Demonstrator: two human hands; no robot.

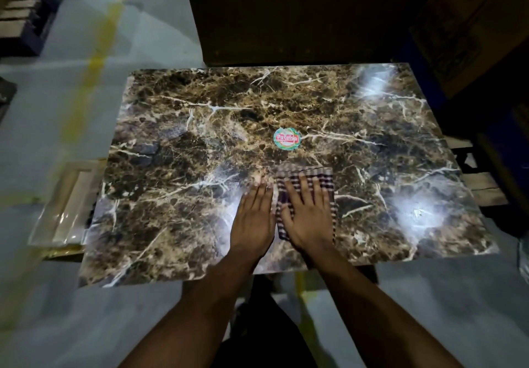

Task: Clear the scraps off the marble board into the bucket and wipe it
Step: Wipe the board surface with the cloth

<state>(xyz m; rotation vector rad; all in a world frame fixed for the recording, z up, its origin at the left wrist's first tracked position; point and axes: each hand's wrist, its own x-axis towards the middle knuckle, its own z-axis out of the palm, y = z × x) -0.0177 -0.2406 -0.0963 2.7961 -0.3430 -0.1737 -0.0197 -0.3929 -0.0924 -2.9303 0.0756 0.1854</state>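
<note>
From the head camera, the marble board [200, 150] lay flat and filled the middle of the view, dark brown with pale veins and two bright glares of light; the right hand [307, 216] lay flat on a checked cloth [326, 180], fingers straight and spread, pressing the cloth down on the board near its front edge; the cloth showed beyond the fingertips and on both sides of that hand. The left hand [252, 218] lay just beside the right one, palm down on the bare marble, fingers straight and together, holding nothing; its inner edge was close to the cloth's border. A round sticker [287, 138] with red lettering sat on the board beyond the right hand's fingertips, apart from the cloth. Well out past the left hand, a pale wooden frame [67, 204] jutted from under the board; a yellow line [94, 61] ran across the grey floor [57, 310] beyond it.
</note>
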